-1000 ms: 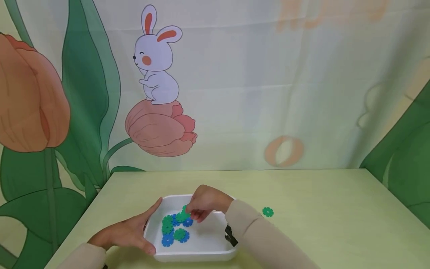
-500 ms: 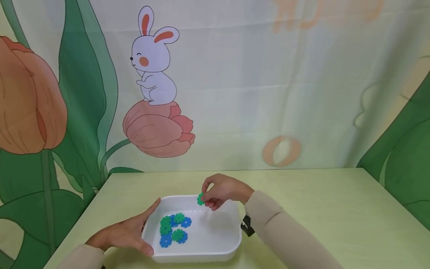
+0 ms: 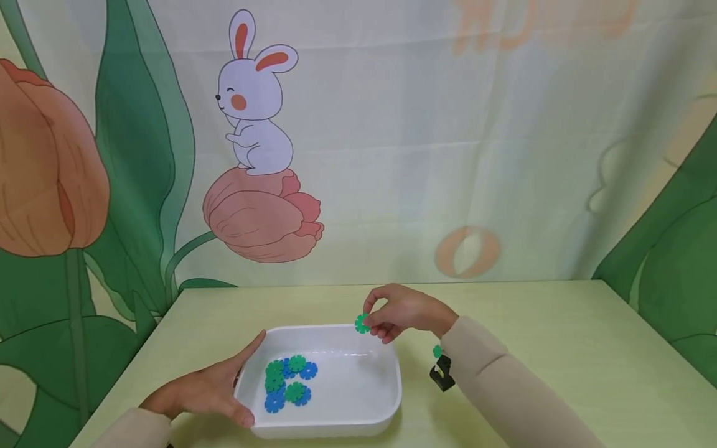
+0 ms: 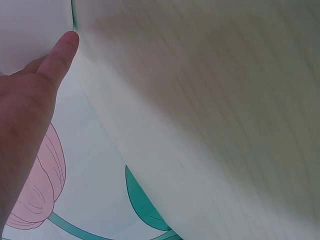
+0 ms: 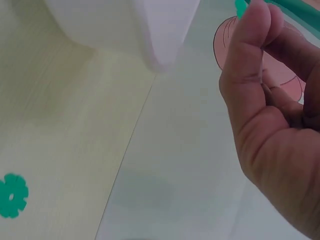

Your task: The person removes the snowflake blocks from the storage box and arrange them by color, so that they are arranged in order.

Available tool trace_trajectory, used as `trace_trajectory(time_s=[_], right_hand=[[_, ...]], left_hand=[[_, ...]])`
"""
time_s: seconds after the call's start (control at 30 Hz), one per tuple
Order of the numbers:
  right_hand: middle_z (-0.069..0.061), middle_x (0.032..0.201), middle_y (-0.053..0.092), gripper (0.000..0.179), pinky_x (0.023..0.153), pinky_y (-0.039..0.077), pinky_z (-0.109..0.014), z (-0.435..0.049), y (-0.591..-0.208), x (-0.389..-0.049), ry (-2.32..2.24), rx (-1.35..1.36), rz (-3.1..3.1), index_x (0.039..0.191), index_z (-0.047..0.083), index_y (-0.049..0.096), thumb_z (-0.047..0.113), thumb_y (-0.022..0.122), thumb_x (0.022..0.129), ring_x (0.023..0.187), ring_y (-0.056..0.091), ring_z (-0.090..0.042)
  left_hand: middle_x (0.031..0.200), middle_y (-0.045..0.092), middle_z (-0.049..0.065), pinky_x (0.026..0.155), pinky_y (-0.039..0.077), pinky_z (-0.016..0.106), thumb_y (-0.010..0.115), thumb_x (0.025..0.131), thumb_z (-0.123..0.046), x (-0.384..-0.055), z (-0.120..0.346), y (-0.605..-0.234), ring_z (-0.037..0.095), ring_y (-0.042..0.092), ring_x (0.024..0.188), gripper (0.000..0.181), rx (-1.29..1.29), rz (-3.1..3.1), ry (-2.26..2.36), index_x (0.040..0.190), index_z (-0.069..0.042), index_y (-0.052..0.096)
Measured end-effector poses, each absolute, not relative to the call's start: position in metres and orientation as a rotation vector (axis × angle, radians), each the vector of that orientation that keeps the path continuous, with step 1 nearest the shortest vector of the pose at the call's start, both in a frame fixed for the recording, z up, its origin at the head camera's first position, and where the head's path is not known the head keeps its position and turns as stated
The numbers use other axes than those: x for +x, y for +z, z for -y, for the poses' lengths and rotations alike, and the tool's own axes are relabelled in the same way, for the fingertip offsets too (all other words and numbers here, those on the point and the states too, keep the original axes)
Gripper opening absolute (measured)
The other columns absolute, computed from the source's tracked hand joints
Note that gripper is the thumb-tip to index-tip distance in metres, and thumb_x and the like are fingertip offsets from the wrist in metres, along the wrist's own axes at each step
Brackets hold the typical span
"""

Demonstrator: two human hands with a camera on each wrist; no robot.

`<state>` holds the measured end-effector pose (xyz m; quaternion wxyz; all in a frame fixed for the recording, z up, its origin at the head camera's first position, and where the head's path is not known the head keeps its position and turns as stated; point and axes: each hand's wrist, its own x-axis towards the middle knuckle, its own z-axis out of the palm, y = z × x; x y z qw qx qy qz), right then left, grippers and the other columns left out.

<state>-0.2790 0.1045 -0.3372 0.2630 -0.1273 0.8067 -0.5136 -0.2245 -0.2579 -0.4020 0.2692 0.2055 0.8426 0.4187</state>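
My right hand [image 3: 411,311] pinches a green plastic snowflake disc [image 3: 360,323] between thumb and index finger, over the far right rim of a white plastic tray [image 3: 325,430]. In the right wrist view only a sliver of this disc [image 5: 240,7] shows past the fingertips. Spread across the tray's left end, my left hand [image 3: 210,386] grips it, thumb at the near corner and fingers at the far one. Inside, toward the left, lie several green discs [image 3: 274,379] and blue discs [image 3: 274,402], partly overlapping.
Another green snowflake disc [image 5: 13,195] lies on the pale table right of the tray; in the head view the right sleeve [image 3: 493,367] partly covers it. A black clip-like piece [image 3: 442,373] sits at the right wrist. Behind the table hangs a printed backdrop [image 3: 381,155].
My right hand has lifted a green disc from the pile and carried it right and away from me to the tray's far rim. The left hand keeps its grip on the tray.
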Motion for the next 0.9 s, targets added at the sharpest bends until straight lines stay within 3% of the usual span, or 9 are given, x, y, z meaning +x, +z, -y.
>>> trace_trajectory(time_s=[0.9], right_hand=[[-0.011,0.074,0.061,0.015,0.063,0.057,-0.029,-0.184,-0.355,-0.274,-1.42,-0.293,-2.22,0.108,-0.003,0.056,0.005,0.063,0.097,0.058,0.055,-0.014]], left_hand=[[0.161,0.009,0.024,0.104,0.041,0.057,0.082,0.08,-0.043,-0.225,0.258,-0.405,0.034,0.042,0.127,0.128,0.505,-2.274,1.133,0.158,-0.017,-0.016]])
